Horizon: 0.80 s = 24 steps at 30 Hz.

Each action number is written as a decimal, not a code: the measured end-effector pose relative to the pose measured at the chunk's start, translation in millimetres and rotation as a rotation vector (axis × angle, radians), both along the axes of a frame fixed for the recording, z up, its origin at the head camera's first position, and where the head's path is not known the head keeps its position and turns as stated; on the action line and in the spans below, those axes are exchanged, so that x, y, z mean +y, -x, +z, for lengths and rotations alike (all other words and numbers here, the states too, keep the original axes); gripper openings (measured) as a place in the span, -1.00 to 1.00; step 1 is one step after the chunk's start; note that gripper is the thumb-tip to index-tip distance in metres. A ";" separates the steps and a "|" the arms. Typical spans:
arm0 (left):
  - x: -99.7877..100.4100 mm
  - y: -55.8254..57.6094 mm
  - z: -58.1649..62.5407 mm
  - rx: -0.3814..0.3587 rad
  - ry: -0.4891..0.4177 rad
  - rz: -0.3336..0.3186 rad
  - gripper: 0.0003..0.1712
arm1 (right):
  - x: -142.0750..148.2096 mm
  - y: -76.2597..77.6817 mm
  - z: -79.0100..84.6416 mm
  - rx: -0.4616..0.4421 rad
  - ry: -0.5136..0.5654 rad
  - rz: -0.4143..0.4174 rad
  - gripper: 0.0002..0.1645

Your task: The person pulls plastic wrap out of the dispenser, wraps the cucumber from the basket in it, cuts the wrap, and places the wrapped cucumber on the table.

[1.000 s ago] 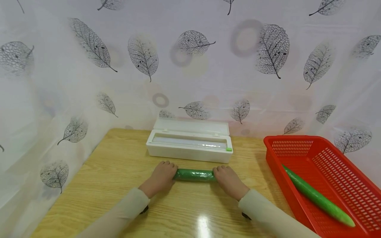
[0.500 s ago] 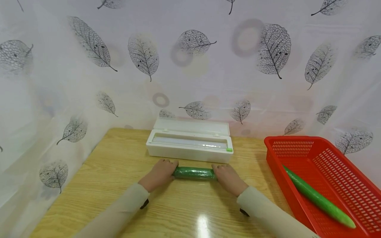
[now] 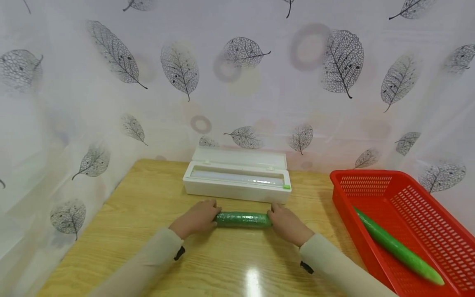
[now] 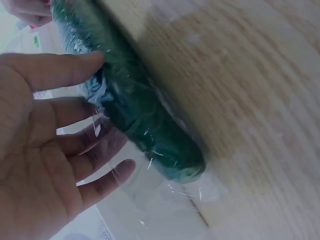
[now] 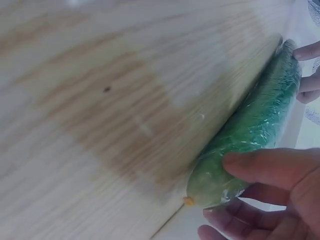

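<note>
A cucumber (image 3: 243, 219) wrapped in clear plastic film lies crosswise over the table, in front of a white box. At its left end my left hand (image 3: 197, 218) holds it; in the left wrist view the thumb lies on top of the wrapped cucumber (image 4: 142, 110) and the fingers are on the far side, with loose film spreading past its tip. My right hand (image 3: 288, 225) grips the other end. The right wrist view shows that thumb pressing the film-covered cucumber (image 5: 250, 130) near its pale tip, the fingers curled behind.
Behind the hands stands the white box (image 3: 233, 189), lid (image 3: 239, 158) raised, a roll of film (image 3: 233, 177) inside and a small green slider (image 3: 286, 187) at its right. A red basket (image 3: 339, 202) at the right holds another cucumber (image 3: 398, 245). A leaf-patterned curtain (image 3: 237, 103) closes off the back.
The cucumber moved slightly away from me, then back toward me, with both hands staying at its ends. My right hand is now a little farther right. The box and basket keep their places.
</note>
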<state>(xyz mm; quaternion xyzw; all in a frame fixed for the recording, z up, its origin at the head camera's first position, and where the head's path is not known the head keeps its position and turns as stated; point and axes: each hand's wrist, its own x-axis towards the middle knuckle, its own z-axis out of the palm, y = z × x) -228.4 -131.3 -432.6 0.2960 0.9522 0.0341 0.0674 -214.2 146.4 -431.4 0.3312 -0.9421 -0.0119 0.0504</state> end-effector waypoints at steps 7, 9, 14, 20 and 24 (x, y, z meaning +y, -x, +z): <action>2.9 0.0 -7.3 0.010 -0.052 0.025 -0.34 | 3.2 3.1 -6.7 -0.009 0.040 0.001 -0.77; 4.1 0.4 -9.4 0.035 -0.066 0.027 -0.36 | 4.1 4.6 -8.5 -0.004 0.068 0.010 -0.75; 5.3 1.7 -11.7 0.087 -0.088 0.029 -0.54 | 4.6 9.9 -9.9 0.036 0.118 0.042 -0.71; 4.7 3.0 -5.9 0.033 -0.042 0.024 -0.65 | 4.8 10.4 -1.6 -0.089 0.117 0.003 -0.82; 5.2 4.6 -3.4 0.020 -0.003 0.011 -0.53 | 3.6 8.6 1.9 -0.108 0.088 -0.029 -0.85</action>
